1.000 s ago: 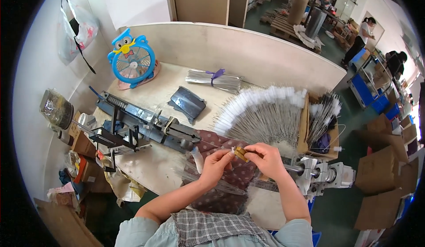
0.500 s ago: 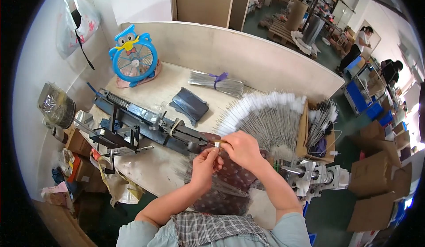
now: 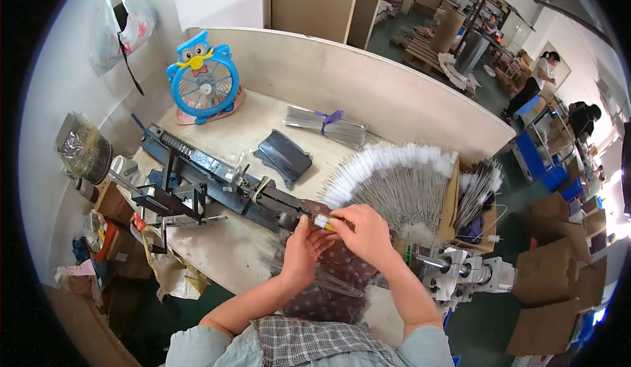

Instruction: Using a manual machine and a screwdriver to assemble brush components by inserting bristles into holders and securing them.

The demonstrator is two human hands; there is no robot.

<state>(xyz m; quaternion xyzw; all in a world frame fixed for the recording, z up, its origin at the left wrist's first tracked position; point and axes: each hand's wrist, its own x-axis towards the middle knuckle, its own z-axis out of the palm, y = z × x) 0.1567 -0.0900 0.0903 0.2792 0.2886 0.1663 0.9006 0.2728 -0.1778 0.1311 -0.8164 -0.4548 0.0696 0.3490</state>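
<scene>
My right hand [image 3: 363, 233] is closed round a small, slim piece with a yellow body and white end [image 3: 322, 221]; its exact kind is too small to tell. Close beside it, my left hand [image 3: 305, 251] has its thumb raised near the white end and its fingers curled. Whether anything sits in those fingers I cannot make out. Both hands are at the right end of a long dark metal bench fixture [image 3: 223, 186], above a brown dotted cloth [image 3: 332, 288]. To their upper right, many thin wire stems with white bristle tips [image 3: 394, 176] lie fanned out.
A blue cartoon fan [image 3: 205, 90] stands at the back left. Behind the fixture lie a dark flat pouch [image 3: 284, 157] and a wire bundle with a purple tie [image 3: 325, 125]. On the right are a cardboard box of brushes [image 3: 474, 216] and a metal machine [image 3: 460, 268]. Two people work farther off.
My right hand has moved slightly down and right, and more of the yellow and white piece shows. My left thumb has lifted from its pinch. The whole view has shifted a little.
</scene>
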